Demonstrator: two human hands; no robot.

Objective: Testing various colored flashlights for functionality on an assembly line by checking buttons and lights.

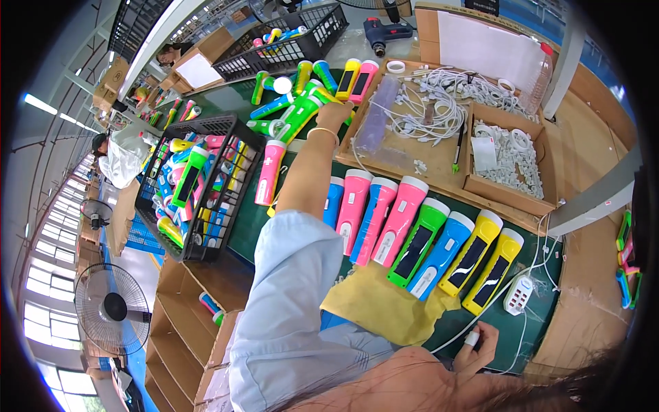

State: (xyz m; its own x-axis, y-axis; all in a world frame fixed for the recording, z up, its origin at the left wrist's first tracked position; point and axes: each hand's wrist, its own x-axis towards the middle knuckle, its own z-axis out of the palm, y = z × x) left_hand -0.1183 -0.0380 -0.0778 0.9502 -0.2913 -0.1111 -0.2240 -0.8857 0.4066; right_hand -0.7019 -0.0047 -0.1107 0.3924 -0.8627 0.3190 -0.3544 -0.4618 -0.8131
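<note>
My left hand (332, 118), with a band on its wrist, reaches far across the table. Its partly hidden fingers close at the lower end of a pink flashlight (364, 81), beside a yellow flashlight (349, 77). Left of them lies a loose group of green, blue and yellow flashlights (299, 118). Close to my body, my right hand (478, 347) is loosely curled, a white wrap on one finger, with nothing visible in it. Between my hands, several flashlights (405, 244) in pink, blue, green and yellow lie in a slanted row, white or coloured heads pointing away, on a yellow cloth (391, 305).
A black crate (233, 130) full of flashlights stands at the left, another black crate (336, 27) at the back. A cardboard tray (439, 161) holds white cables; a smaller box (542, 147) holds small white parts. A white multi-port charger (519, 295) trails cables at right.
</note>
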